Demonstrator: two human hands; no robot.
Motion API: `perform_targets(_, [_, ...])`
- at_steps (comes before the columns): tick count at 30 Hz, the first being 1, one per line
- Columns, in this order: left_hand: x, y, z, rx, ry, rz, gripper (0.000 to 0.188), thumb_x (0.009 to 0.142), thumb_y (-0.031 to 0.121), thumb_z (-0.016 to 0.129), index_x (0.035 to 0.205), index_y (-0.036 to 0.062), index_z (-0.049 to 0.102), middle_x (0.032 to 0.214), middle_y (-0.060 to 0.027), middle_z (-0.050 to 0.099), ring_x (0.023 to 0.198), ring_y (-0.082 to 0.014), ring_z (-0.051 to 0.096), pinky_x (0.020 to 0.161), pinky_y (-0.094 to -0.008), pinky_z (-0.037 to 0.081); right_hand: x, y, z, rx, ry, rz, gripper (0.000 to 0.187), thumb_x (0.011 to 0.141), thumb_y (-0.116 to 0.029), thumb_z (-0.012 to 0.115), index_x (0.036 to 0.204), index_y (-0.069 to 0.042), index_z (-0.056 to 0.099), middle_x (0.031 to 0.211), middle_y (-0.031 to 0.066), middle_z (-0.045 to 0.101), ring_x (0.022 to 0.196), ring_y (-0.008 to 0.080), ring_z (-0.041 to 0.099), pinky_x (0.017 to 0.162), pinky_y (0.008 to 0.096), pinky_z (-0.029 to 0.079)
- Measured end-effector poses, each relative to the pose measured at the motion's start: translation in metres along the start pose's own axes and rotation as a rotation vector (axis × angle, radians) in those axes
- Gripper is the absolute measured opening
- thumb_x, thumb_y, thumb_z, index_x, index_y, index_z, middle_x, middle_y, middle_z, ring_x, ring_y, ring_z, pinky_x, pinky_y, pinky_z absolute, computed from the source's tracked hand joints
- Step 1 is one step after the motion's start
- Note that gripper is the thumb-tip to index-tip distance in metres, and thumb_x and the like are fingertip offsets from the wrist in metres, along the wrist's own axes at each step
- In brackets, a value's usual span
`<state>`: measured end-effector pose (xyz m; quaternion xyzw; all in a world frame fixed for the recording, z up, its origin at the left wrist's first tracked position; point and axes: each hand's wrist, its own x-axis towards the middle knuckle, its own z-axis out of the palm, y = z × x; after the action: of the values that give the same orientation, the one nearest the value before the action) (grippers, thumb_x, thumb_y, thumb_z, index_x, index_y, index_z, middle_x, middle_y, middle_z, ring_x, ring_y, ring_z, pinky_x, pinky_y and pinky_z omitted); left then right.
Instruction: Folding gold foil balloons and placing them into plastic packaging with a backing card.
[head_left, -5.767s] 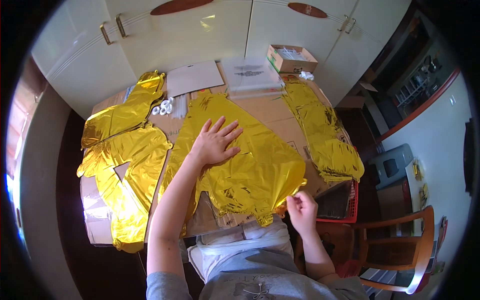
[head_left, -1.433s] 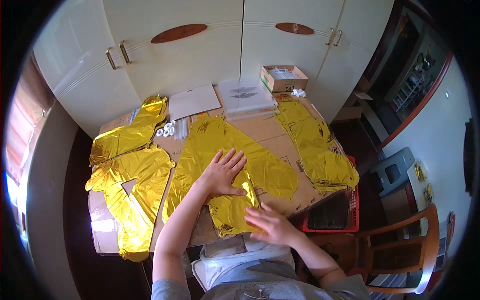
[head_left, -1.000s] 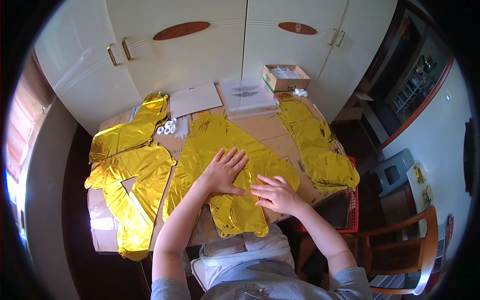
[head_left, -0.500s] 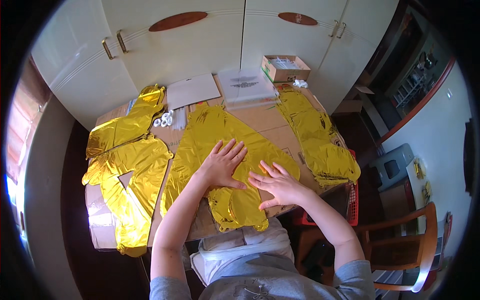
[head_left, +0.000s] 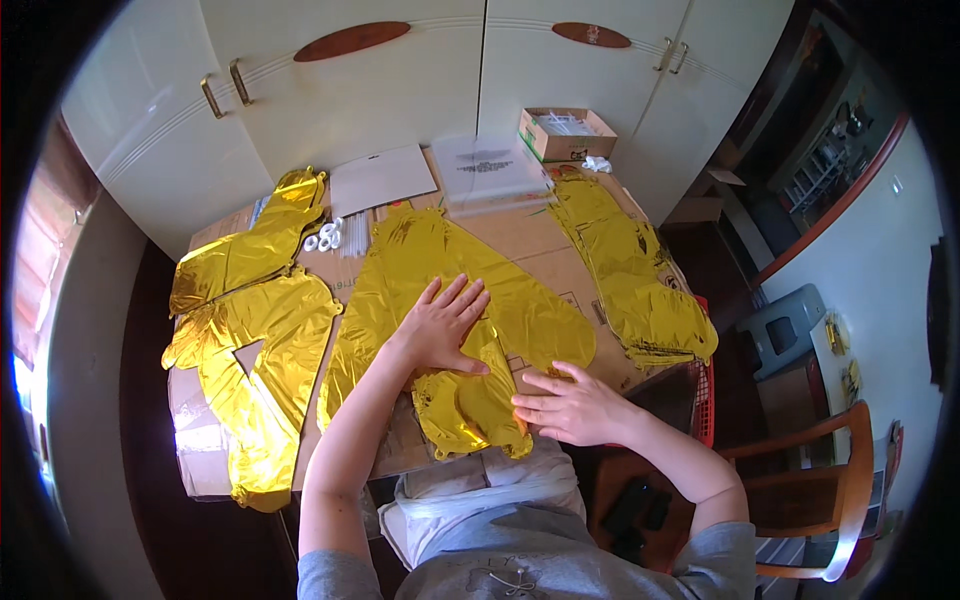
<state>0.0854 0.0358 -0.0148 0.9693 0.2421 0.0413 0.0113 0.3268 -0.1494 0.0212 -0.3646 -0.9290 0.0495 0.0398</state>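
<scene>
A flat gold foil balloon (head_left: 400, 260) lies in the middle of the cardboard-covered table, its near end creased and bunched close to my body. My left hand (head_left: 445, 325) rests on it, palm down with spread fingers, pressing the foil. At the lower right edge of the same balloon is my right hand (head_left: 575, 405), its fingers stretched out to the left and touching the foil there. Neither hand grips anything. To the left lie a second gold foil balloon (head_left: 290, 320) with a triangular hole and another gold foil piece (head_left: 235, 260) behind it.
A further gold foil balloon (head_left: 630, 280) lies on the right. Along the back are a grey-white board (head_left: 382, 180), a clear plastic bag (head_left: 485, 175), a small carton (head_left: 568, 140) and white ribbon rolls (head_left: 322, 238). A red basket (head_left: 705, 400) and a wooden chair (head_left: 850, 470) stand at right.
My right hand has moved down and slightly right, from on the foil to its near right edge. The foil there has shifted and shows a crease. My left hand stays put.
</scene>
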Motion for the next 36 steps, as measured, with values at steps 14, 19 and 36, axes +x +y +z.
perform_targets(14, [0.003, 0.003, -0.004, -0.01, -0.025, 0.001, 0.122, 0.066, 0.085, 0.053, 0.151, 0.0033, 0.024, 0.157, -0.016, 0.024, 0.146, -0.034, 0.018, 0.118, -0.0526, 0.013, -0.006, -0.011, -0.048, 0.326, 0.271, -0.096, 0.026, 0.085, -0.027, 0.068, 0.11, -0.022, 0.072, 0.12, -0.0022, 0.065, 0.119, 0.0209, 0.055, 0.102, 0.0483, 0.039])
perform_targets(19, [-0.003, 0.001, -0.003, 0.016, -0.03, -0.017, 0.122, 0.066, 0.087, 0.05, 0.151, 0.0042, 0.024, 0.157, -0.0144, 0.024, 0.147, -0.0328, 0.018, 0.118, -0.0524, 0.012, 0.028, -0.059, -0.158, 0.124, 0.744, -0.26, 0.018, 0.08, -0.019, 0.069, 0.098, -0.017, 0.07, 0.102, -0.0028, 0.065, 0.097, 0.0145, 0.063, 0.088, 0.0366, 0.049])
perform_targets(36, [0.002, 0.001, -0.002, 0.009, -0.02, -0.002, 0.122, 0.065, 0.088, 0.05, 0.151, 0.0052, 0.025, 0.158, -0.0127, 0.024, 0.147, -0.0324, 0.018, 0.118, -0.0524, 0.013, 0.052, -0.124, -0.191, 0.549, 1.227, -0.007, 0.033, 0.055, -0.008, 0.077, 0.087, -0.011, 0.07, 0.094, 0.0072, 0.058, 0.067, 0.0135, 0.054, 0.057, 0.0245, 0.047])
